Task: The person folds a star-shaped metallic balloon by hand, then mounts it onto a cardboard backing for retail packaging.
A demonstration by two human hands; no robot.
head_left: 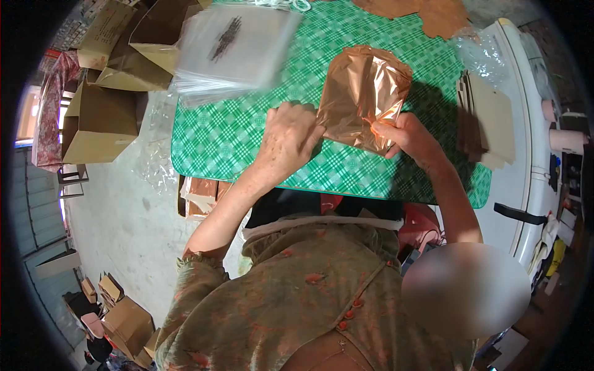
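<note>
A shiny, creased piece of copper-coloured foil (362, 93) is held over the green checked tablecloth, its far edge rounded. My right hand (411, 139) pinches its near right side, thumb on top. My left hand (288, 136) is closed at the near left corner, with thumb and forefinger right at the foil's edge. The other fingers of that hand are curled under and mostly hidden. To the far left of my left hand lies a stack of clear plastic sleeves (247, 46) with a dark printed mark.
Cardboard boxes (102, 127) stand left of the green table (216, 154). Brown and beige card pieces (489, 120) lie at its right edge, near crumpled clear plastic (479, 52). A brown irregular sheet (427, 12) is at the far edge. Copper-coloured material (201, 195) sits below the table.
</note>
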